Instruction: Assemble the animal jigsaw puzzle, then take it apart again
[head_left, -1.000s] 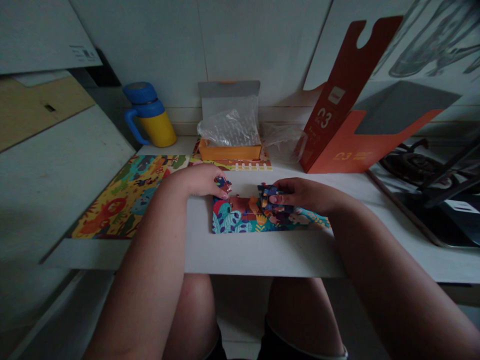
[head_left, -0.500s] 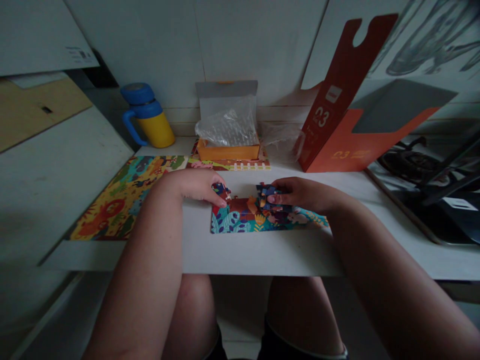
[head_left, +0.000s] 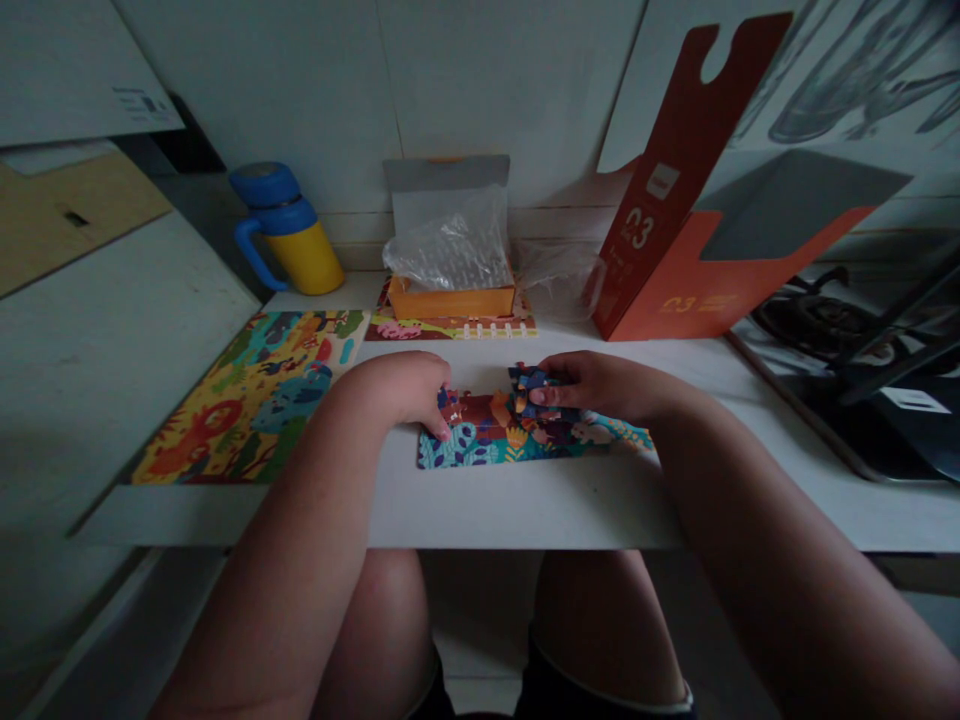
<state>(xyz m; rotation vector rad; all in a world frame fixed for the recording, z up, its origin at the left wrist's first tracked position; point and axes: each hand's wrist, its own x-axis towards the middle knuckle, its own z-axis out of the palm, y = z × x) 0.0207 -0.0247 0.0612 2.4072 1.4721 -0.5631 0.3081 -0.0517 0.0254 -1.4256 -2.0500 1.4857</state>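
A partly joined jigsaw puzzle (head_left: 465,445), teal with leaves and yellow flowers along its lower strip, lies flat near the counter's front edge. At its upper left corner, my left hand (head_left: 420,388) is closed on a dark blue and red puzzle piece (head_left: 448,400), thumb resting low against the puzzle. Part of that piece is hidden by the fingers, and I cannot tell whether it is locked in. Over the right half, my right hand (head_left: 574,385) grips several dark blue puzzle pieces (head_left: 525,385), its thumb on top of them.
A colourful animal puzzle (head_left: 202,425) lies at left. Behind stand a blue and yellow bottle (head_left: 304,250) and an open orange box (head_left: 450,303) with clear plastic wrap (head_left: 450,250), on another picture sheet. A tall orange carton (head_left: 675,290) and a gas stove (head_left: 840,400) are at right.
My left hand has moved slightly right and down, bringing its piece against the puzzle's upper left part. My right hand stays almost in place with its pieces.
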